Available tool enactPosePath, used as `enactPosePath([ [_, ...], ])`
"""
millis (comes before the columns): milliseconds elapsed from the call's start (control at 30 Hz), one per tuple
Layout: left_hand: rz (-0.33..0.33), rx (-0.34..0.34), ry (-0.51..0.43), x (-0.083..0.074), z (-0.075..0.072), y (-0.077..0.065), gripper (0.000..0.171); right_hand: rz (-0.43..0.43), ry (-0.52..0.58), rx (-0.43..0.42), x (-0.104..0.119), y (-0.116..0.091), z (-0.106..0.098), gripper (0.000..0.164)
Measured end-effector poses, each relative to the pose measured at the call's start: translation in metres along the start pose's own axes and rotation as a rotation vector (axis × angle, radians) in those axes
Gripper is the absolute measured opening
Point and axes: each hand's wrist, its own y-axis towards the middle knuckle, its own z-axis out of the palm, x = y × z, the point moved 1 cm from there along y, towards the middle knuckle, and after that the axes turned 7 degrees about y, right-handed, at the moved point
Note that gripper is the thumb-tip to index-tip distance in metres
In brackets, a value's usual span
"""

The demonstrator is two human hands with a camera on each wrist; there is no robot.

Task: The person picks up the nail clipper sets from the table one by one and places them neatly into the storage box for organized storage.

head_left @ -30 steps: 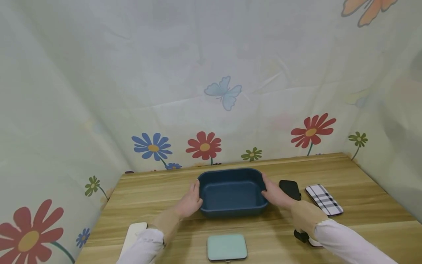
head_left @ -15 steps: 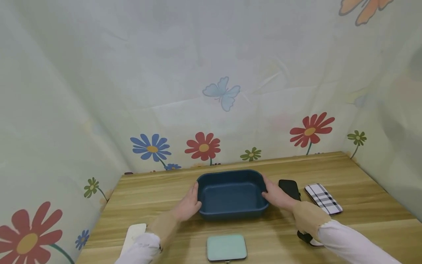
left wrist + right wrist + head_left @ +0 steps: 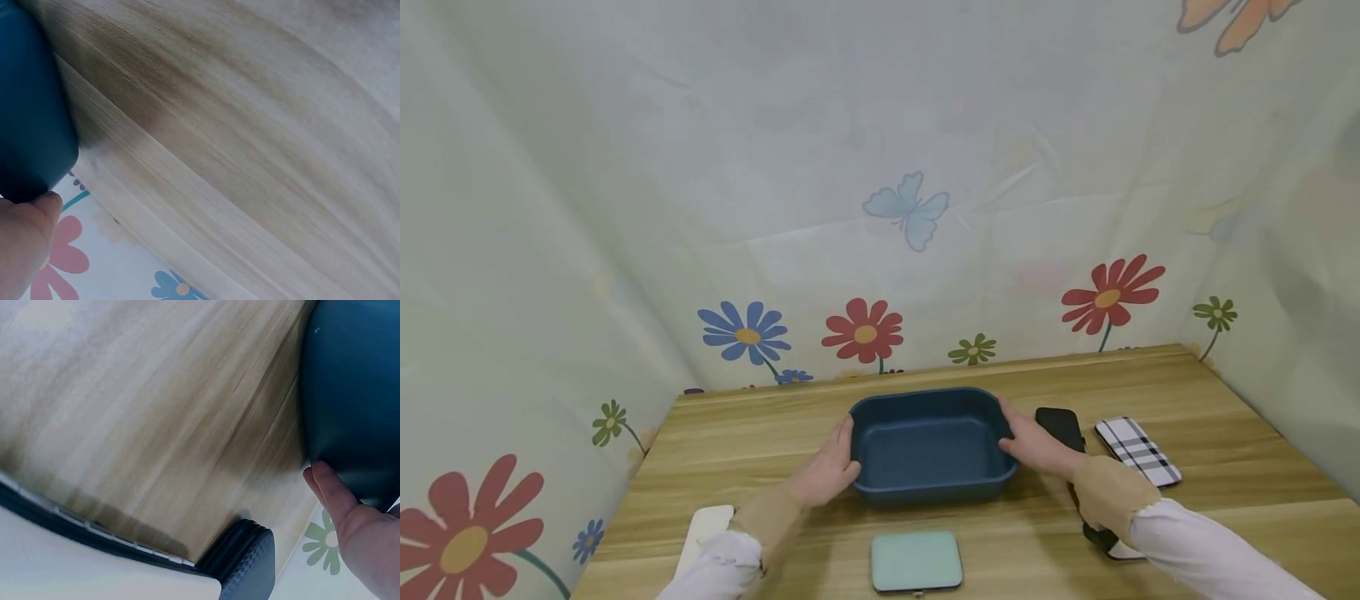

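So both arms are stretched forward in white sleeves (image 3: pixel 1210 546), left hand (image 3: pixel 827 471) and right hand (image 3: pixel 1037 443) gripping opposite short ends of a dark blue rectangular tub (image 3: pixel 936 494), which is around the middle of the table, fairly close to the far edge (can't tell if its base touches the wood). The table (image 3: pixel 760 425) is that streaky wood-grain stuff, and right behind its far edge there's a pale backdrop sheet (image 3: pixel 775 167) printed with big daisies and butterflies, wrapping past both far corners too.
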Motion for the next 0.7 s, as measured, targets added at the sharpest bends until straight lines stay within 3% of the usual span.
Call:
enactPosePath([
  [700, -0.005, 0.010, -0.027, -0.0022, 0.0005, -0.0057, 0.068, -0.014, -0.013, -0.004, -0.0002, -0.0036, 0.0029, 0.066],
])
